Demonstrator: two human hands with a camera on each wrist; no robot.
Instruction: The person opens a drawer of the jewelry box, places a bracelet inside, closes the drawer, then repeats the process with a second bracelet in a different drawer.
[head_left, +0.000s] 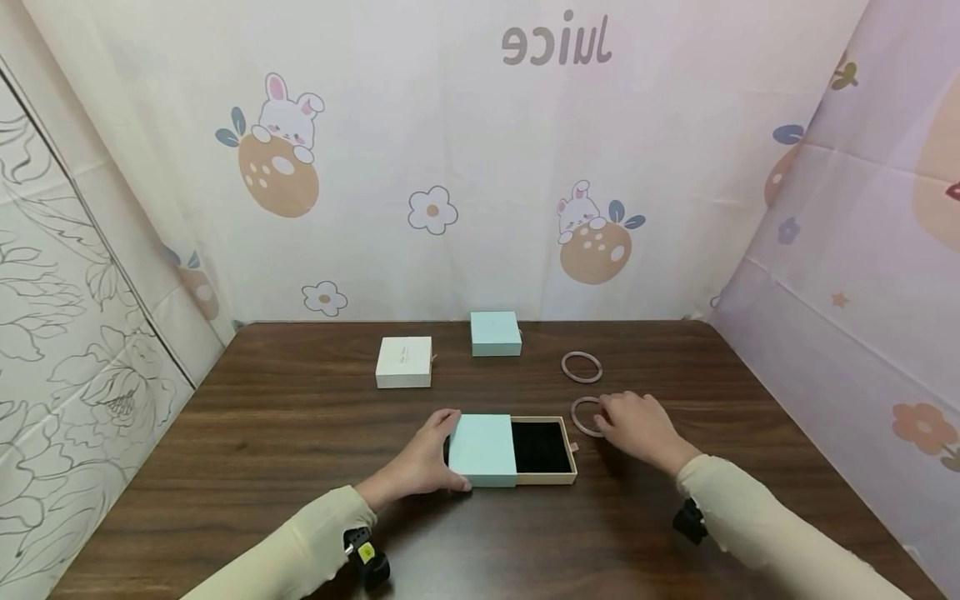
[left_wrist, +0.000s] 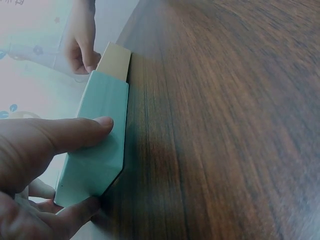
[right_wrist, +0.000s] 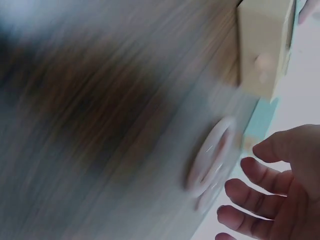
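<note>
A mint-green drawer box (head_left: 482, 450) lies at the front middle of the table, its cream tray (head_left: 546, 479) pulled partway out to the right and showing a black lining (head_left: 540, 447). My left hand (head_left: 423, 458) grips the closed end of the box, thumb on the near side and fingers at the back left. Over the nearer pinkish bangle (head_left: 574, 414) reaches my right hand (head_left: 637, 427). In the right wrist view its fingers are spread and loosely bent, apart from the bangle (right_wrist: 201, 156). A second bangle (head_left: 581, 381) lies just behind.
A white box (head_left: 403, 362) sits back left on the brown wooden table (head_left: 300, 417). Another mint-green box (head_left: 495, 333) stands at the table's rear edge. Printed curtains (head_left: 450, 150) hang behind and along the sides.
</note>
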